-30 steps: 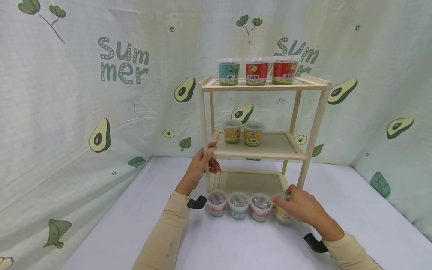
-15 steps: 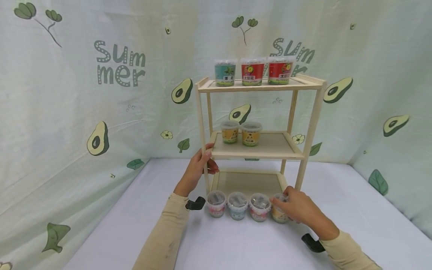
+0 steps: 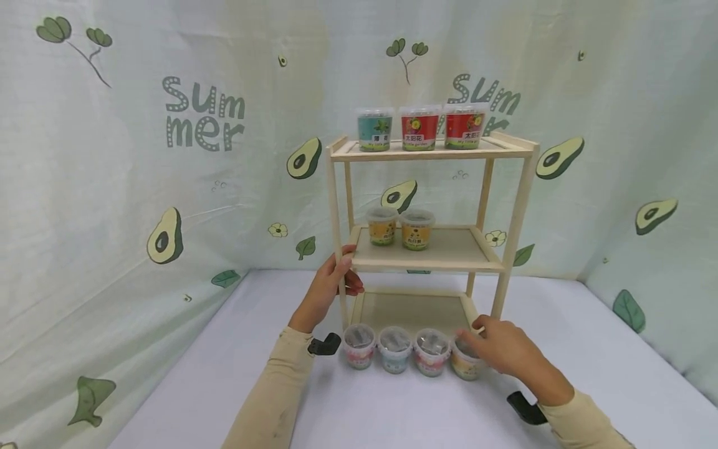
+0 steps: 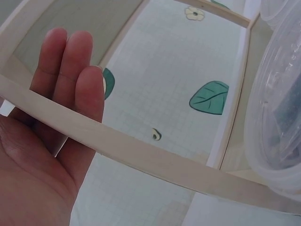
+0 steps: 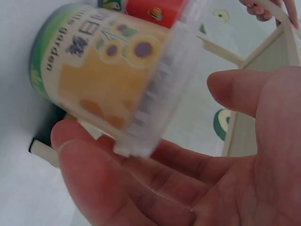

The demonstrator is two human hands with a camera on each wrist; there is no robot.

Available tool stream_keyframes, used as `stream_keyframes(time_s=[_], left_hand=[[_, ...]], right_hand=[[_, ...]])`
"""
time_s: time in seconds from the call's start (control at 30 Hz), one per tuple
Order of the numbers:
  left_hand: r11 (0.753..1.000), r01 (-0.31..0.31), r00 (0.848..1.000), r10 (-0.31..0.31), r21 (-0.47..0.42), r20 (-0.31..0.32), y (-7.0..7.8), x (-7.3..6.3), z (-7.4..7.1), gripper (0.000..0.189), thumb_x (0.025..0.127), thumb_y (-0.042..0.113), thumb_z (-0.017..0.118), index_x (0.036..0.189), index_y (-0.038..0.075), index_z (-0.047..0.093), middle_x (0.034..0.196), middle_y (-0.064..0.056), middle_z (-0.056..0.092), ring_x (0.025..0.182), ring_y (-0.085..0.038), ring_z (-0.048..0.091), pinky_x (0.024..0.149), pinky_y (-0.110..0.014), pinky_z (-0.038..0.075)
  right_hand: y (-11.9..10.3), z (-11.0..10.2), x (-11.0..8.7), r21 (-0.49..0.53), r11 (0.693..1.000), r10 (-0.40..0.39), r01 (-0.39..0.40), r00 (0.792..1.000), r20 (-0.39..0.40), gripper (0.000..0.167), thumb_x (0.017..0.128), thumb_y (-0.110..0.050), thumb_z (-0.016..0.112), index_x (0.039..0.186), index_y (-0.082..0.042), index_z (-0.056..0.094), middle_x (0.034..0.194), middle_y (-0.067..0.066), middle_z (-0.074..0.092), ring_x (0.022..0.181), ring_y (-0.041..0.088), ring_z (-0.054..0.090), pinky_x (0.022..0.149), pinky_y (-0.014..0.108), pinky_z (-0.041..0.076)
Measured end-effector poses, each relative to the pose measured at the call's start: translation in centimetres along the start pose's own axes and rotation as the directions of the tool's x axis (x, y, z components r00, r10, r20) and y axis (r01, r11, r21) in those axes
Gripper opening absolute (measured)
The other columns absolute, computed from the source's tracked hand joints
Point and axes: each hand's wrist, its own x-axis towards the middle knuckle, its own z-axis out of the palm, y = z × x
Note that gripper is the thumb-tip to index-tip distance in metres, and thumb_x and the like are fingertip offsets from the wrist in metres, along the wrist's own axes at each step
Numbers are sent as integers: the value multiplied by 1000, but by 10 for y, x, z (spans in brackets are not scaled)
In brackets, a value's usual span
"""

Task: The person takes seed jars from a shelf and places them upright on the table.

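Note:
My left hand (image 3: 324, 288) grips the left front post of a three-tier wooden shelf (image 3: 429, 266) just below the middle tier; in the left wrist view its fingers (image 4: 90, 92) curl behind the post (image 4: 127, 143). At the right end of a front row, my right hand (image 3: 510, 352) is beside a yellow sunflower cup (image 3: 465, 366). The right wrist view has the thumb (image 5: 235, 92) well apart from that cup, and the fingers lie along its lidded side. Left of it stand a pink cup (image 3: 431, 363), a blue cup (image 3: 395, 360) and another pink cup (image 3: 359, 357).
On the top tier stand a teal cup (image 3: 374, 133) and two red cups (image 3: 419, 132). Two yellow cups (image 3: 416, 237) stand on the middle tier. A white tabletop (image 3: 224, 386) lies below, with a printed cloth (image 3: 269, 112) hanging behind.
The right hand has loosened from the yellow cup, which now shows more of its lid and sits close to the pink cup. The left hand keeps its hold on the post.

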Motion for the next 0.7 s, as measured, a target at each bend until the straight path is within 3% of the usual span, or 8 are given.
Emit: stream_keyframes(time_s=[0.13, 0.27, 0.43, 0.6, 0.7], left_hand=[[1000, -6, 1000, 6, -1, -1, 0, 0, 1, 46, 106, 41, 48, 148, 22, 45, 85, -17, 64, 78, -28, 69, 76, -42, 58], [1000, -15, 1000, 15, 2, 3, 1, 1, 2, 46, 107, 40, 47, 149, 21, 44, 85, -18, 63, 78, -29, 68, 77, -43, 58], [1000, -11, 1000, 11, 3, 0, 0, 2, 3, 45, 107, 38, 46, 149, 21, 45, 85, -19, 64, 78, -30, 69, 76, -43, 58], [1000, -8, 1000, 8, 4, 5, 0, 2, 2, 46, 107, 39, 47, 149, 21, 44, 85, -19, 65, 79, -31, 68, 76, -42, 58], [1000, -6, 1000, 6, 0, 3, 0, 1, 1, 48, 106, 42, 49, 149, 22, 45, 85, -17, 64, 78, -30, 68, 76, -43, 58]], right_hand=[[-2, -12, -1, -61, 998, -18, 18, 1000, -4, 56, 97, -47, 59, 119, 5, 63, 102, 18, 72, 89, 32, 70, 67, 47, 55], [-2, -21, -2, -93, 996, 0, -1, 1000, -15, 53, 97, -45, 60, 120, 2, 63, 102, 17, 73, 86, 31, 70, 62, 46, 54], [-1, -25, -3, -77, 997, -26, 18, 994, -104, 44, 98, -41, 58, 115, -2, 66, 98, 12, 73, 81, 26, 68, 58, 41, 51], [0, -23, -2, -15, 996, -88, 87, 961, -264, 32, 100, -35, 57, 105, -6, 69, 89, 4, 70, 77, 20, 65, 61, 39, 51], [0, -22, -1, 62, 988, -117, 144, 942, -315, 30, 101, -34, 58, 103, -6, 68, 86, 1, 69, 74, 15, 65, 64, 36, 52]])
